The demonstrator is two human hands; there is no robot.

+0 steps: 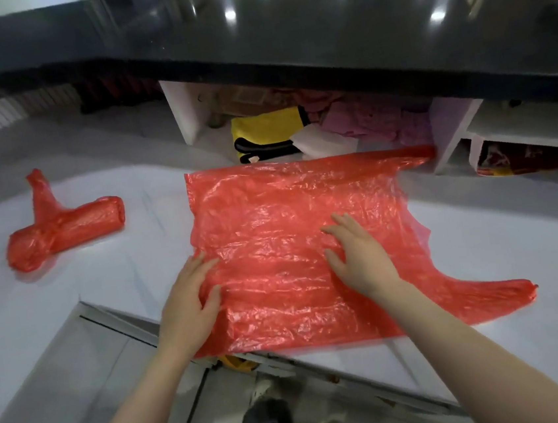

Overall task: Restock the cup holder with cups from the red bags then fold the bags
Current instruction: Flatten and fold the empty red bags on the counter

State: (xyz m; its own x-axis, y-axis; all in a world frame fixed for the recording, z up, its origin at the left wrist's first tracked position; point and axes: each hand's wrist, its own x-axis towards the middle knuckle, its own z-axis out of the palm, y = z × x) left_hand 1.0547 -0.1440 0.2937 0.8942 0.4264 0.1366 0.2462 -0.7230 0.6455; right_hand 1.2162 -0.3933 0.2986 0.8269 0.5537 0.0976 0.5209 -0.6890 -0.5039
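A red bag [290, 230] is pressed flat on the white tabletop [122, 272] by 2 open hands, left hand [187, 307] at its near-left edge, right hand [358, 254] mid-sheet, apparently smoothed for folding; 1 rolled bag [65, 227] is left well beyond the bag's left edge.

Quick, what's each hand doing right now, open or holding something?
Left hand: open, fingers resting on the left edge of the flat red bag.
Right hand: open, pressing flat on the same bag.

Layout of the bench [481, 252].
Flat bag [288, 210] at centre, both hands on its near part; rolled bag [65, 227] well to its left; shelf [520, 130] behind, under a raised counter [252, 31].
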